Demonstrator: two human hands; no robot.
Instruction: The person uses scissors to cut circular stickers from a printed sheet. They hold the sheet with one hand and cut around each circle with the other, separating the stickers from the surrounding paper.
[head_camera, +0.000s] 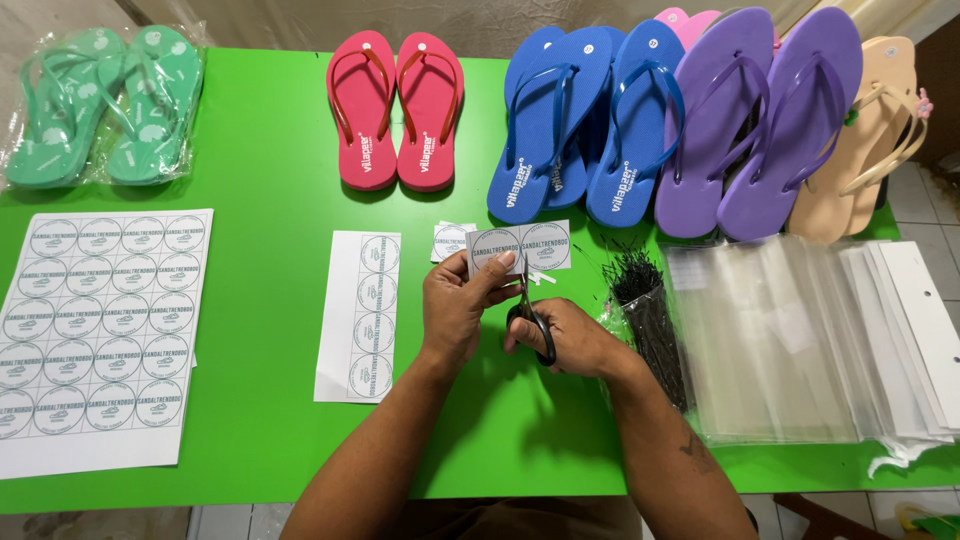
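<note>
my left hand (455, 305) pinches a short strip of round labels (520, 247) just above the green table (260, 200). my right hand (565, 335) is closed around black scissors (530, 315), blades at the strip's lower edge. a label sheet (95, 335) lies far left, flip-flops (395, 110) beyond.

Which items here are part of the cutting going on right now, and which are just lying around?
In use: left hand, label strip, right hand, scissors.
Lying about: label sheet, cut strip, red flip-flops, blue flip-flops, clear bags, black ties.
</note>
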